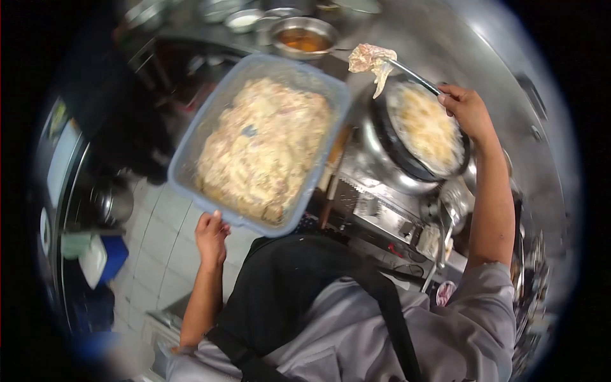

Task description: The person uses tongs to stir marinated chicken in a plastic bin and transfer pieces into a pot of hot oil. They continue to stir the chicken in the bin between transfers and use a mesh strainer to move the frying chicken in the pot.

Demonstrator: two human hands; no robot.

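Note:
My left hand (212, 239) is closed on the near rim of a blue-grey plastic tub (176, 167). Inside the tub lies a large mass of raw meat pieces in pale batter (267, 149). My right hand (466, 109) grips slim metal tongs (414, 75), pointing left over the far side of the wok. A coated piece of raw meat (371, 58) hangs from their tip, between the tub and the wok. Under my right hand, pale golden pieces (425, 127) fry in foaming oil in the dark wok (384, 121).
Behind the tub, a metal bowl of orange liquid (303, 38) stands among several other bowls. Metal ladles (450, 213) lie right of the steel stove (375, 207). A person in dark clothes (124, 95) stands at the left, by a blue and white box (105, 260).

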